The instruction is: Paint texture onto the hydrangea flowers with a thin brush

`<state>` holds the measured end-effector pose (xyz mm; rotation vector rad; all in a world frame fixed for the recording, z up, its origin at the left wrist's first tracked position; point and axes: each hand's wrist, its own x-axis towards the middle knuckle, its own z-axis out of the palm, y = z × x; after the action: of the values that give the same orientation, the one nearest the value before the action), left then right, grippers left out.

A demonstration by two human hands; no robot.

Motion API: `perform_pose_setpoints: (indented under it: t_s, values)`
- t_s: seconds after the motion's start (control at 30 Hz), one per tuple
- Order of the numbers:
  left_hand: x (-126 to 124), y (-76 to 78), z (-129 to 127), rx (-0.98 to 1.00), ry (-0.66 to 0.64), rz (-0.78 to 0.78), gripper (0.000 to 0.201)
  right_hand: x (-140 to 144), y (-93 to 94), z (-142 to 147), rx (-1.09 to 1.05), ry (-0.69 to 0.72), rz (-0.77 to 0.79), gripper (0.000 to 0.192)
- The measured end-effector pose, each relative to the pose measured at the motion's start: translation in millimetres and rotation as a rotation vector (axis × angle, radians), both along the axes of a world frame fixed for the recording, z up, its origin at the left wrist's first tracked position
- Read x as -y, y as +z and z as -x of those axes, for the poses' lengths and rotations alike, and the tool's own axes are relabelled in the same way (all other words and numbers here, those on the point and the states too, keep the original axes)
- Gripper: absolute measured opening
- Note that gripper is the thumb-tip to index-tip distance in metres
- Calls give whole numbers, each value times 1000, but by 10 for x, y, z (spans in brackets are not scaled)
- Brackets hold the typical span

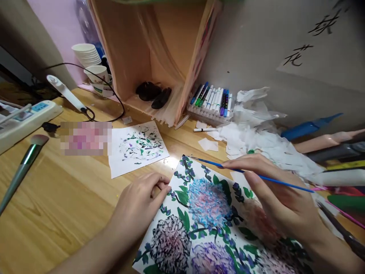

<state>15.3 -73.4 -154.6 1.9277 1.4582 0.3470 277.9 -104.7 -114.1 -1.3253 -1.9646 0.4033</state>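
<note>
A painting [209,201] of round, fluffy flowers in blue, black, purple and pink, with green leaves, lies tilted in front of me. My left hand [142,198] grips its left edge, fingers curled and thumb on the rim. Between the thumb and fingers of my right hand [278,194] is a thin blue paintbrush [208,162], held almost flat above the painting. Its tip is by the top corner, near small dark-purple buds; whether it touches cannot be made out. Part of the right side of the painting is hidden under my right hand.
A paint-smeared white sheet [141,148] lies beyond my left hand. Markers [212,99] fill a tray near crumpled tissues [251,133]. A makeup brush [25,167], power strip [31,121] and paper cups [97,74] stand left. An open box [125,49] is behind; a blue tool [310,125] lies right.
</note>
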Motion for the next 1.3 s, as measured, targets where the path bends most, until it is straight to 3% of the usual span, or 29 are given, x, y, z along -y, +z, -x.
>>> perform_pose_setpoints:
  t_s: [0.47, 0.77, 1.3]
  values:
    - [28, -5, -26, -16, 23, -46, 21, -69, -55, 69, 108, 59, -10, 28]
    - [11, 124, -59, -60, -15, 60, 19, -63, -24, 71, 101, 76, -10, 31]
    - [8, 92, -52, -67, 1, 69, 20, -64, -35, 68, 97, 88, 0, 29]
